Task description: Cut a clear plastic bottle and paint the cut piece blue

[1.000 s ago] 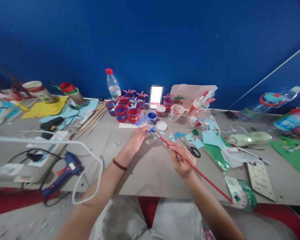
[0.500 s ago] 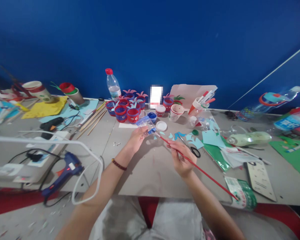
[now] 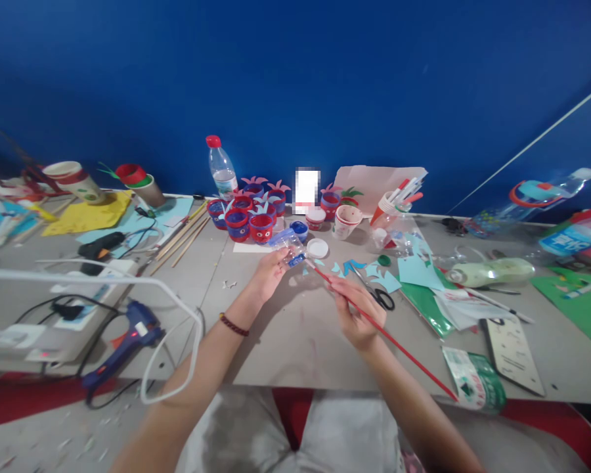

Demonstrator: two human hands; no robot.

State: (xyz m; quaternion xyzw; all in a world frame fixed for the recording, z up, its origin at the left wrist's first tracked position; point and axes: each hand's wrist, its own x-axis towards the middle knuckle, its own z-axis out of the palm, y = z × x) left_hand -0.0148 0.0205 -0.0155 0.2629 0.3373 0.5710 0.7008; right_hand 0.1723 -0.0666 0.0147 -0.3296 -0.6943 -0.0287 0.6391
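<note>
My left hand (image 3: 270,272) is closed around a clear plastic bottle piece (image 3: 286,244), tilted, with blue paint along its rim. Between the fingers of my right hand (image 3: 357,309) is a long red-handled paintbrush (image 3: 404,348). Its tip touches or nearly touches the blue-painted edge of the bottle piece. Just behind the piece stands an open jar of blue paint (image 3: 299,229), and a white lid (image 3: 318,247) lies beside it. Several red and blue painted cups (image 3: 261,230) with paper leaves and eyes are grouped at the back left.
A blue glue gun (image 3: 132,338), a power strip (image 3: 86,302) and a looping white cable (image 3: 197,335) lie on the left. Black-handled scissors (image 3: 385,299), blue paper scraps (image 3: 387,282) and a paper cup (image 3: 347,223) sit right of centre. Farther right lies a green bottle (image 3: 492,273).
The far end of the brush handle has swung slightly left and down. The bottle piece has turned a little in my left hand; both hands stay in nearly the same place.
</note>
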